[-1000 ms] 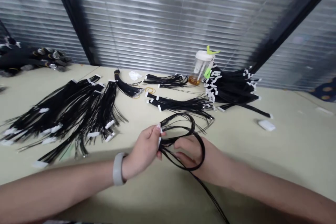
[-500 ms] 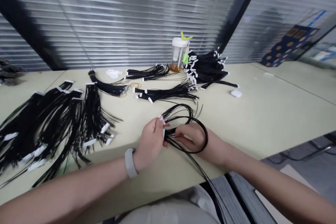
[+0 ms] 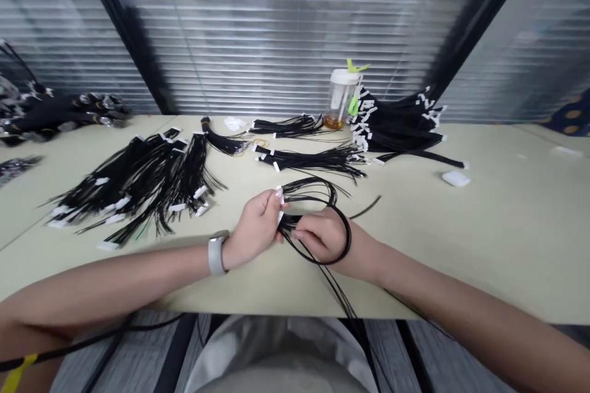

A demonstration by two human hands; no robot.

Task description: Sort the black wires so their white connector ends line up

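My left hand (image 3: pixel 255 221), with a grey-banded watch on its wrist, pinches the white connector end of a bundle of black cables. My right hand (image 3: pixel 322 236) is just to the right, its fingers curled on the same strands. A loop of the black cables (image 3: pixel 349 230) passes around the back of my right hand. Loose strands hang from the bundle over the table's front edge towards my lap. Exactly what my right fingertips grip is partly hidden by the hand.
Bundles of black cables with white connectors (image 3: pixel 152 181) lie at left; a larger pile (image 3: pixel 401 120) lies back right. Cable bundles (image 3: pixel 313 159) lie beyond my hands. A lidded cup (image 3: pixel 338 98) with amber liquid stands near the blinds. A small white case (image 3: pixel 455 178) lies at right.
The view has swung left and levelled, bringing more dark cable bundles into sight at far left. Both hands keep their hold on the looped cables, with little change between them.
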